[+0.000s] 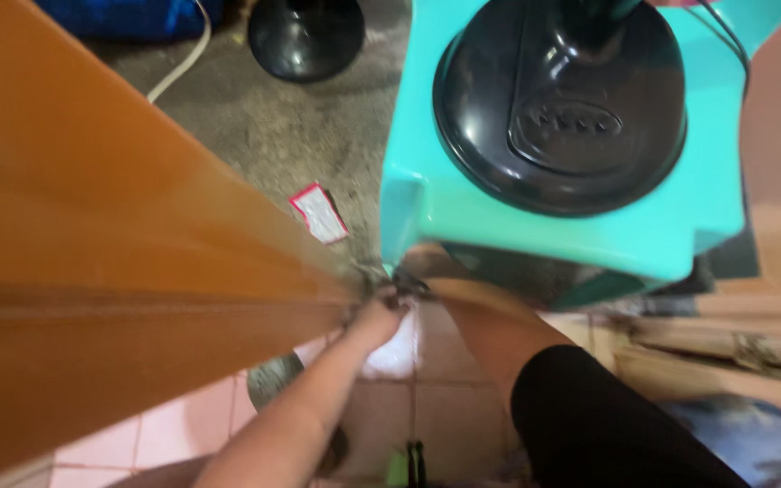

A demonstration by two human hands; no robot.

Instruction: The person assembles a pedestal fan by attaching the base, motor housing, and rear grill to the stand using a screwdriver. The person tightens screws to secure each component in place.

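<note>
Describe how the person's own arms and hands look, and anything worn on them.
The left arm is bare, with no sleeve showing. The right arm is bare along the forearm; a black sleeve covers it higher up. Both hands are too blurred to show rings or gloves.

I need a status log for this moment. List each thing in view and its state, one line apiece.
Brown panel: tilted, its corner at the hands.
Left hand: reaching to the panel's corner, grip blurred.
Right hand: at the same corner, mostly hidden.
Teal stool: upright, bearing the fan base.
Black fan base: resting on the stool.
Second black base: on the concrete floor.
Red-edged wrapper: lying flat on the floor.
</note>
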